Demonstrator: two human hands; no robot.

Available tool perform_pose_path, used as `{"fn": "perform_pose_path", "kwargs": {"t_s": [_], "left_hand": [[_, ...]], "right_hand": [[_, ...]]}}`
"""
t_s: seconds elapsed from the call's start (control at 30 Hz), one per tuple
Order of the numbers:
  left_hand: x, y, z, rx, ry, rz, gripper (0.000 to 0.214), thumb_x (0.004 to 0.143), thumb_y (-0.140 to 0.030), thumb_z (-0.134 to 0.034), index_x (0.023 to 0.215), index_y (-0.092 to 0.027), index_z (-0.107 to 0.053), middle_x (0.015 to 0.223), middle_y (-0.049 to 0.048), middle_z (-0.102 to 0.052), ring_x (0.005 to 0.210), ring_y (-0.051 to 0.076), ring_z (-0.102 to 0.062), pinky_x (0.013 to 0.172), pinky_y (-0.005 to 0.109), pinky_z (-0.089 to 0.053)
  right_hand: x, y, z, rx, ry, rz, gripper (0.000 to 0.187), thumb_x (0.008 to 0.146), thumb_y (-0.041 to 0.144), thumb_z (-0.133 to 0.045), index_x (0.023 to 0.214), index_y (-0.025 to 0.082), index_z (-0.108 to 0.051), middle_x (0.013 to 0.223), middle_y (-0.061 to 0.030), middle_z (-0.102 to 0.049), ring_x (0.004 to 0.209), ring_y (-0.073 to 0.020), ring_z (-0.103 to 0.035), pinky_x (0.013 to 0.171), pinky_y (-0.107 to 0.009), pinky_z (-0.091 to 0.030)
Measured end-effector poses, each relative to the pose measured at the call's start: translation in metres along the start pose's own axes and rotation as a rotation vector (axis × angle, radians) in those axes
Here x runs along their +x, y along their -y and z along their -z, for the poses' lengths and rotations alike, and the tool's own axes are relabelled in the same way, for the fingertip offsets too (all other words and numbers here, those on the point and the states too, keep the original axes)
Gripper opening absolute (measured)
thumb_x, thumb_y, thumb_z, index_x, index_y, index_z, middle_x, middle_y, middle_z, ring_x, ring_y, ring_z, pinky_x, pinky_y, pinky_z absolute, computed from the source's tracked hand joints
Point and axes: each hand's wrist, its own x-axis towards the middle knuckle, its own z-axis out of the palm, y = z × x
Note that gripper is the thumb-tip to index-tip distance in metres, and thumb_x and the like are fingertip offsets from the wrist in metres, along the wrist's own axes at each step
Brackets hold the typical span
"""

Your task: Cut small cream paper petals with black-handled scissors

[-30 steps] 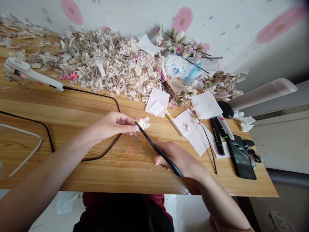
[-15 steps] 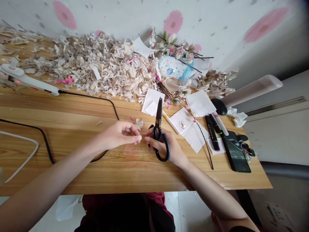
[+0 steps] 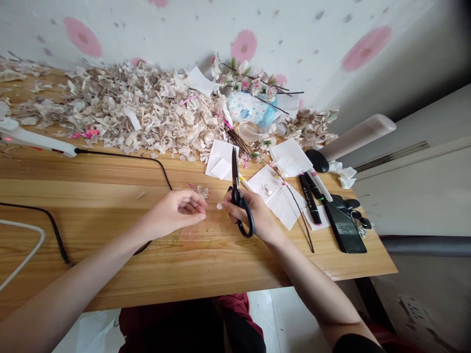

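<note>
My right hand (image 3: 262, 219) is closed on black scissors (image 3: 240, 205), fingers through the handles, the blades together and pointing away from me. A tiny white scrap (image 3: 220, 206) sits at that hand's fingertips. My left hand (image 3: 175, 212) hovers just left of it over the wooden table (image 3: 110, 255), fingers curled into a loose pinch; what they hold, if anything, does not show. A small pale paper flower (image 3: 202, 190) lies on the table just beyond both hands.
A big heap of paper scraps (image 3: 140, 113) fills the back. A white glue gun (image 3: 37, 142) with a black cable (image 3: 121, 157) lies left. White paper squares (image 3: 220, 158), a thin twig (image 3: 296, 208), markers (image 3: 308, 198), a phone (image 3: 343, 226) and a black mouse (image 3: 316, 161) lie right.
My right hand turned the scissors from cutting at the flower to blades pointing away and moved in towards my left hand. The flower dropped from my left fingers onto the table.
</note>
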Motion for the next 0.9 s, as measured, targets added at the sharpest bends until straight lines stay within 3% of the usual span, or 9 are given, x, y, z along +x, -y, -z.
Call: {"fn": "perform_pose_path", "kwargs": {"t_s": [0.2, 0.3, 0.4, 0.53, 0.7, 0.8, 0.9], "left_hand": [[0.002, 0.008, 0.003, 0.489, -0.426, -0.124, 0.011, 0.080, -0.027, -0.057, 0.086, -0.021, -0.064, 0.087, 0.0029, -0.069, 0.075, 0.019, -0.061, 0.072, 0.033, -0.048], [0.002, 0.012, 0.002, 0.616, -0.469, -0.184, 0.013, 0.082, -0.026, -0.055, 0.091, -0.021, -0.063, 0.091, 0.0028, -0.066, 0.076, 0.019, -0.060, 0.069, 0.031, -0.046], [0.003, 0.016, 0.001, 0.640, -0.427, -0.192, 0.014, 0.084, -0.026, -0.052, 0.092, -0.021, -0.062, 0.093, 0.0033, -0.064, 0.080, 0.020, -0.060, 0.070, 0.032, -0.046], [0.005, 0.020, -0.001, 0.634, -0.369, -0.197, 0.015, 0.085, -0.030, -0.053, 0.093, -0.022, -0.063, 0.095, 0.0031, -0.064, 0.085, 0.021, -0.061, 0.074, 0.033, -0.046], [0.004, 0.018, -0.003, 0.651, -0.352, -0.200, 0.023, 0.079, -0.038, -0.063, 0.098, -0.024, -0.063, 0.102, 0.0032, -0.062, 0.086, 0.021, -0.061, 0.074, 0.034, -0.047], [0.003, 0.014, -0.004, 0.624, -0.354, -0.190, 0.022, 0.082, -0.038, -0.060, 0.097, -0.023, -0.063, 0.103, 0.0041, -0.062, 0.086, 0.021, -0.060, 0.075, 0.034, -0.047], [0.002, 0.010, -0.003, 0.606, -0.390, -0.176, 0.018, 0.087, -0.034, -0.053, 0.096, -0.021, -0.063, 0.100, 0.0044, -0.063, 0.084, 0.020, -0.059, 0.075, 0.033, -0.046]], "right_hand": [[0.010, 0.003, 0.068, -0.289, -0.360, 0.063, 0.023, 0.072, 0.037, -0.065, 0.075, 0.014, -0.063, 0.059, 0.0034, -0.050, 0.051, -0.0097, -0.042, 0.048, -0.023, -0.031], [0.012, -0.006, 0.098, -0.500, -0.455, -0.028, 0.027, 0.072, 0.040, -0.062, 0.071, 0.013, -0.063, 0.059, 0.0021, -0.051, 0.053, -0.0109, -0.043, 0.049, -0.023, -0.030], [0.013, -0.017, 0.113, -0.667, -0.400, -0.123, 0.028, 0.071, 0.041, -0.061, 0.063, 0.014, -0.061, 0.051, 0.0032, -0.046, 0.049, -0.0109, -0.041, 0.047, -0.024, -0.026], [0.016, -0.022, 0.115, -0.773, -0.453, -0.135, 0.025, 0.069, 0.031, -0.062, 0.051, 0.016, -0.055, 0.044, 0.0024, -0.042, 0.047, -0.0124, -0.040, 0.048, -0.026, -0.022], [0.018, -0.014, 0.101, -0.804, -0.570, -0.034, 0.019, 0.078, 0.030, -0.055, 0.073, 0.014, -0.062, 0.062, -0.0030, -0.058, 0.060, -0.0162, -0.050, 0.054, -0.025, -0.029], [0.016, -0.009, 0.081, -0.793, -0.403, 0.058, 0.020, 0.082, 0.034, -0.057, 0.076, 0.016, -0.062, 0.067, -0.0025, -0.062, 0.061, -0.0157, -0.052, 0.055, -0.024, -0.031], [0.011, -0.009, 0.054, -0.891, -0.195, 0.037, 0.016, 0.081, 0.030, -0.062, 0.071, 0.017, -0.061, 0.067, -0.0034, -0.065, 0.062, -0.0172, -0.056, 0.055, -0.025, -0.031]]}}
